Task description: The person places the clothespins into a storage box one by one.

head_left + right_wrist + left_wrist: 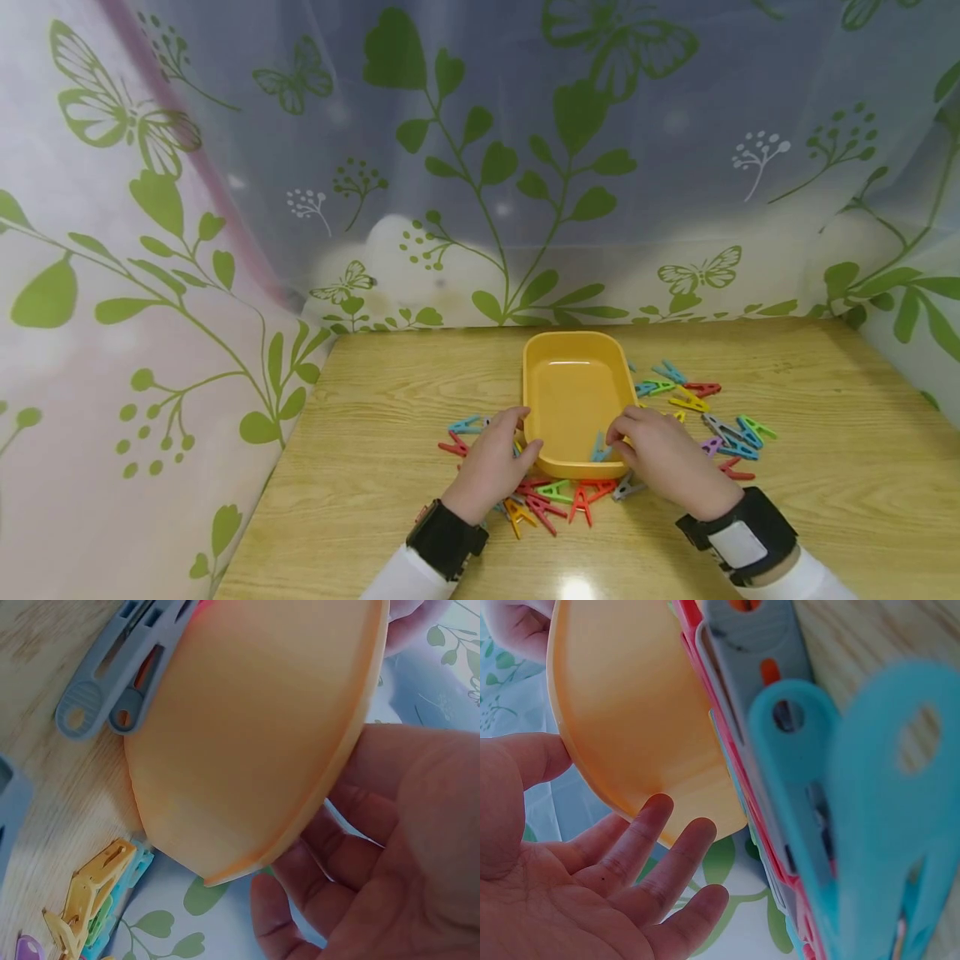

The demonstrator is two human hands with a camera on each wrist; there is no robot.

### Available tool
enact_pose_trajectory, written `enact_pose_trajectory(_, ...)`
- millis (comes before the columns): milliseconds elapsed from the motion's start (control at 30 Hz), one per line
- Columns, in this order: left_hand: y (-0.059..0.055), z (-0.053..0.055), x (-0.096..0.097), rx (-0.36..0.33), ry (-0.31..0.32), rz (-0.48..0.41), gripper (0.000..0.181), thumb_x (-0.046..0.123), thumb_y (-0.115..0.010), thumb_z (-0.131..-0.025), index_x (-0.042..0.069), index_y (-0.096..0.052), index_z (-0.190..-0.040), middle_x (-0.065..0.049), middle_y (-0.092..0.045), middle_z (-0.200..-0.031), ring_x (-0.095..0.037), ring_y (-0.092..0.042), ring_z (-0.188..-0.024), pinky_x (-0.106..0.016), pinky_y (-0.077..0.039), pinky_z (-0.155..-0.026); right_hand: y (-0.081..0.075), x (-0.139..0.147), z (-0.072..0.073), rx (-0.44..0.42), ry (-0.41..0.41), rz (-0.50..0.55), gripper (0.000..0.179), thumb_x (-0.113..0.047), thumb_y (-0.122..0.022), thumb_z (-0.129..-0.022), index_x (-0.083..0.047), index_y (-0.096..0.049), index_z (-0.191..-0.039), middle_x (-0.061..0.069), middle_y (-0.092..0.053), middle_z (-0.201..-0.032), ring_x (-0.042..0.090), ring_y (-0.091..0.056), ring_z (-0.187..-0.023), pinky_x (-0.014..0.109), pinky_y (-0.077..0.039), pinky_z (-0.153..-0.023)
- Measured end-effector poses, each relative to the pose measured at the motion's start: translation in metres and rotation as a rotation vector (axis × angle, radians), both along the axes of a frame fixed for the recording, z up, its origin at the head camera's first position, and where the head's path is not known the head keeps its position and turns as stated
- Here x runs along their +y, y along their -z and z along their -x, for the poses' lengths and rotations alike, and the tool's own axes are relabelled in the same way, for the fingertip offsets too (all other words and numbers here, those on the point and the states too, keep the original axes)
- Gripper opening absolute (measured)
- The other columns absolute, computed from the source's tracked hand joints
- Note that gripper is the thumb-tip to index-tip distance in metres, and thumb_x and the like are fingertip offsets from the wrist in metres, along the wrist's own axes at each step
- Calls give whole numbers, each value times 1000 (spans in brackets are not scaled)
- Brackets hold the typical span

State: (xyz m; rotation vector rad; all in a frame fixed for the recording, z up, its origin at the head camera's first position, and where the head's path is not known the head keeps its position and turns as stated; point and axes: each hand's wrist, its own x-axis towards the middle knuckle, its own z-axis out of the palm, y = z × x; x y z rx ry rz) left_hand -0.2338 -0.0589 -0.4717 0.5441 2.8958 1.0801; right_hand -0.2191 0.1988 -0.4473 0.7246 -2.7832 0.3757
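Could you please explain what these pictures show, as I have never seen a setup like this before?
There is no robot here: a person works with two bare hands. The wide picture comes from a camera on the head, looking forward and down; the two close-ups come from cameras on the left and right wrists. On the wooden table stands a yellow tray, with colourful clothespins scattered around it. A blue clothespin is inside the tray. The left hand touches the tray's edge. The right hand is at the opposite edge, close to the blue clothespin; whether it grips that clothespin, I cannot tell.
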Motion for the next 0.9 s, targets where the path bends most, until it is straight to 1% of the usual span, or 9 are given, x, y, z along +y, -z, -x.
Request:
enact_pose_trajectory(233, -1, 2, -2, -3, -1, -2, 53, 30, -64, -104, 7, -50, -150, -12, -63, -129, -25, -64, -111, -35, -52, -83, -3, -3, 2, -69, 24, 29, 8, -10, -80, -89, -17, -75, -89, -7, -65, -87, 10, -62, -77, 30, -51, -67)
enact_pose_trajectory(467, -2, 2, -4, -5, -8, -3, 53, 29, -64, -104, 7, -50, -149, -12, -63, -129, -26, -64, -113, -37, -53, -85, -4, -5, 3, -72, 28, 33, 8, -12, -81, -89, -18, -75, -89, -8, -65, -87, 11, -62, -77, 31, -50, -66)
enact_pose_trajectory(600, -2, 2, -4, -5, -10, -5, 52, 29, -64, -104, 7, -50, -149, -12, -63, -130, -26, -64, -113, -37, -53, -86, -8, -2, 3, -60, 33, 69, 6, -14, -80, -90, -17, -75, -90, -6, -66, -89, 13, -62, -79, 34, -52, -68)
enact_pose_trajectory(733, -2, 1, -3, 6, -3, 0, 52, 29, -64, -104, 6, -51, -148, -12, -64, -129, -27, -65, -114, -38, -54, -88, -16, 11, 5, -58, 61, 125, 5, -12, -78, -92, -13, -74, -94, -2, -68, -93, 18, -66, -85, 39, -56, -74)
enact_pose_trajectory(900, 0, 0, 0, 9, 0, 6, 52, 30, -64, -104, 7, -52, -148, -11, -65, -129, -26, -65, -113, -37, -54, -88, -31, 43, 12, -113, 138, 185, 6, -11, -73, -96, -8, -74, -101, 6, -70, -100, 31, -68, -95, 51, -56, -82)
